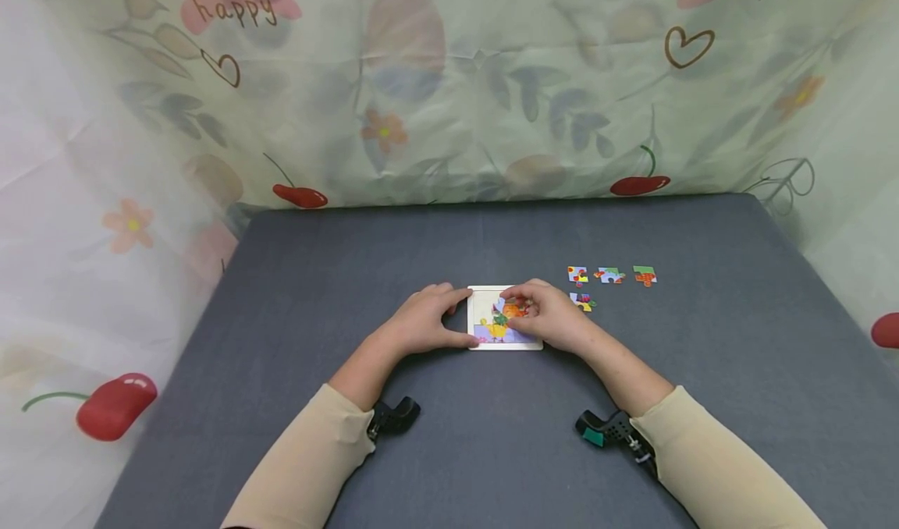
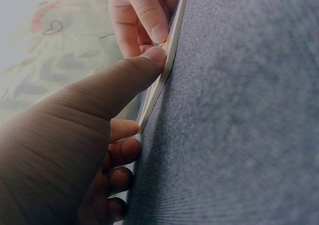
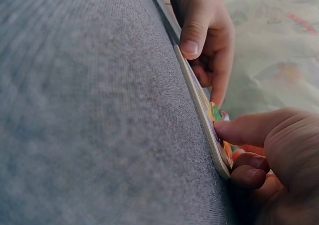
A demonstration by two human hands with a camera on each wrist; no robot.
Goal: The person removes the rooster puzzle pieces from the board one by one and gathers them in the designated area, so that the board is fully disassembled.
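L hand, fingers spread, touches L corners of puzzle tray on worktop. R hand w/ fingers pinching puzzle pc over tray; 4 loose pcs to R.

I could pass between the black wrist mounts to the puzzle frame; left hand and right hand block its sides.

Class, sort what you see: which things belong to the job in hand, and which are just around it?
Part of the job:
- white-rimmed puzzle tray, held by the left hand
- picture pieces inside it, where the right hand works
- four loose puzzle pieces, probably

Just around:
- grey tabletop
- printed curtain
- black wrist devices, worn
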